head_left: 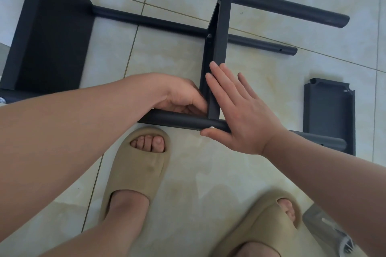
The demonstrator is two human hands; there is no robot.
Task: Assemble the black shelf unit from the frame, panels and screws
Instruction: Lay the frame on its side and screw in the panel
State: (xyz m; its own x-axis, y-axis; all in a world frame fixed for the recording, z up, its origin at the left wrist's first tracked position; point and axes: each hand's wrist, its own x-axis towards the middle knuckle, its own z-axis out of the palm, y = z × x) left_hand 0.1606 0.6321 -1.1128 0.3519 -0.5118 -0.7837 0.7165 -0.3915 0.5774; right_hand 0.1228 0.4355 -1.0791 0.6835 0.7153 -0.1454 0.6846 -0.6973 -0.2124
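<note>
Chiefly, frame (179, 121): black round tubes, laid flat
Panel (219, 48): set edgewise between tubes
Right hand (240, 115): pressed flat on panel
Left hand (179, 96): curled, grasp unclear

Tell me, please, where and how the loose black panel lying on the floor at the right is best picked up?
Probably by the right long rim, from the right. The loose panel lies flat with folded rims turned up, a lip for fingers to pinch; that side faces bare floor, while a frame tube crosses its near end.
</note>
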